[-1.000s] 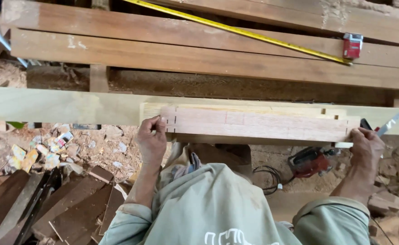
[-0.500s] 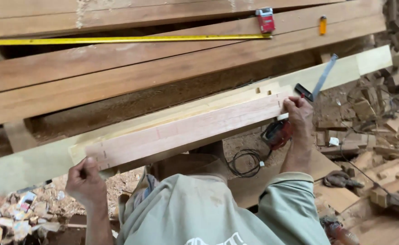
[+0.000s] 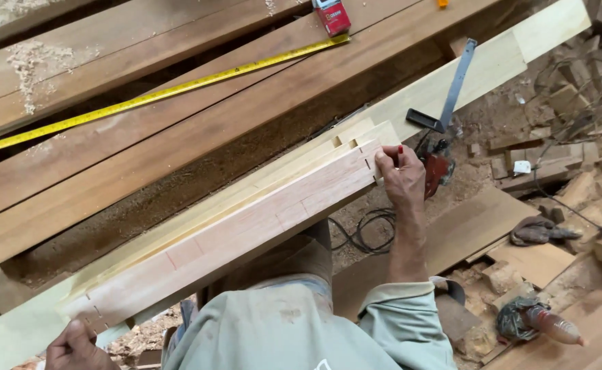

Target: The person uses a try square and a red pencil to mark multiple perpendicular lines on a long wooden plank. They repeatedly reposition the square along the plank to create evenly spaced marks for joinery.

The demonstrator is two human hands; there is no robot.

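Your right hand grips the far end of the board, at about 3 o'clock in view, fingers curled over the end grain; a red-tipped pencil pokes up between the fingers. Your left hand clasps the near end at 7 o'clock, only partly in frame, fingers wrapped under the edge.

The board is pale reddish wood, running from 7 o'clock up toward 2 o'clock, lying on edge against a stack of lighter strips just behind it. Short dark marks near each end, faint red lines across its face.

All of it rests on a long pale beam heading off to 2 o'clock. A metal square lies on that beam, dark stock at its lower end, just beyond your right hand.

Behind, at 11 to 12 o'clock: brown planks with a yellow tape stretched across, its red case at 12 o'clock.

Below your right hand, on the ground: a red power tool with a coiled black cord. Wood offcuts at 3 to 4 o'clock.
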